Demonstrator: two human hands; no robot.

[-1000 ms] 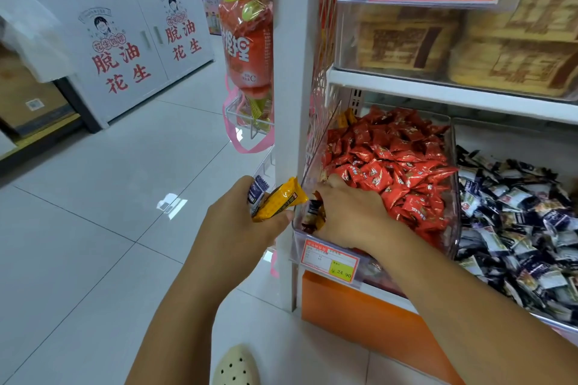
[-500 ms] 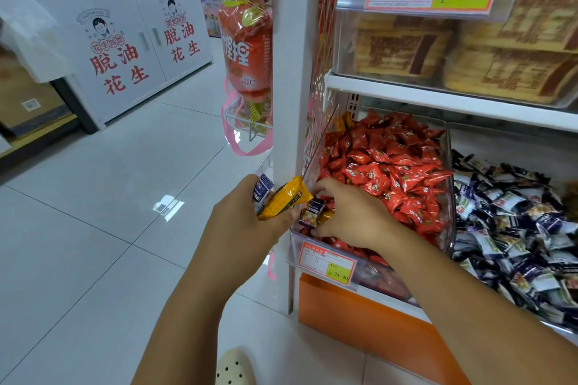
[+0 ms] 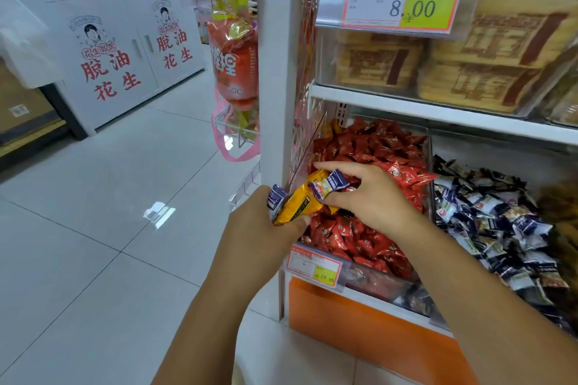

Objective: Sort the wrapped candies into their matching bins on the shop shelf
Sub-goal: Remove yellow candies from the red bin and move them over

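Observation:
My left hand (image 3: pixel 266 228) grips a yellow wrapped candy (image 3: pixel 297 205) and a dark blue wrapped candy (image 3: pixel 276 197) just left of the shelf post. Over the front left corner of the clear bin of red candies (image 3: pixel 369 150), my right hand (image 3: pixel 366 194) pinches a blue and white wrapped candy (image 3: pixel 330 186), with its forefinger stretched out. That candy touches the yellow one. The neighbouring bin to the right holds dark blue and white candies (image 3: pixel 488 212).
A white shelf post (image 3: pixel 278 72) stands between my hands and the aisle. Price tags (image 3: pixel 314 266) hang on the bin fronts. Boxed biscuits (image 3: pixel 438 66) fill the shelf above. Orange snack bags (image 3: pixel 233 66) hang on the shelf end. A white cabinet (image 3: pixel 109 40) stands across the tiled floor.
My right hand has lifted out of the red candy bin with a blue and white candy and brought it to the yellow candy in my left hand.

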